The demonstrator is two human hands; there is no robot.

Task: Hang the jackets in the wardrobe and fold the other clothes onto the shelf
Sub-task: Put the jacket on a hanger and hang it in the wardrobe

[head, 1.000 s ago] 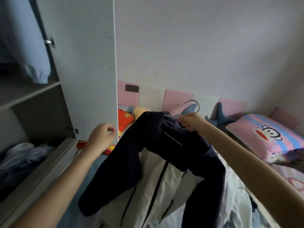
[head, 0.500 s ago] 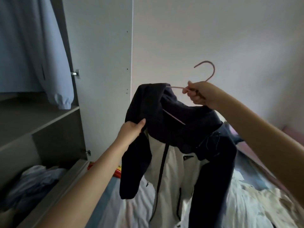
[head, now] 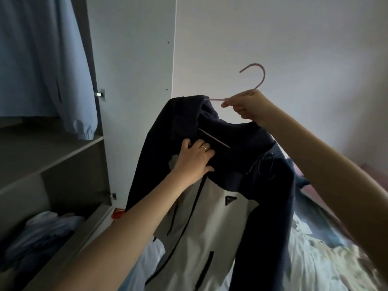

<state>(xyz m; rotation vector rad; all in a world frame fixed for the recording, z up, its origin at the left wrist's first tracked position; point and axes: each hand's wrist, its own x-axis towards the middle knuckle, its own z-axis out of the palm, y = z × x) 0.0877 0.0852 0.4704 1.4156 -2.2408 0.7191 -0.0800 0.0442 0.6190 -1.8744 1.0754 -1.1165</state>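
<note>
With the right hand [head: 249,108] pinching the pink hanger [head: 216,99] in its fingers at one o'clock and the left hand [head: 195,159] curling its fingers into the jacket [head: 210,227] hanging dead centre, I'd seat that shoulder squarely before swinging to the wardrobe [head: 48,152] at nine o'clock.

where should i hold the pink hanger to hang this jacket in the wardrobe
Pinch the pink hanger at its neck, under the hook, coming from the right as the right hand does. That leaves the hook bare, its open end facing left toward the wardrobe.
</note>
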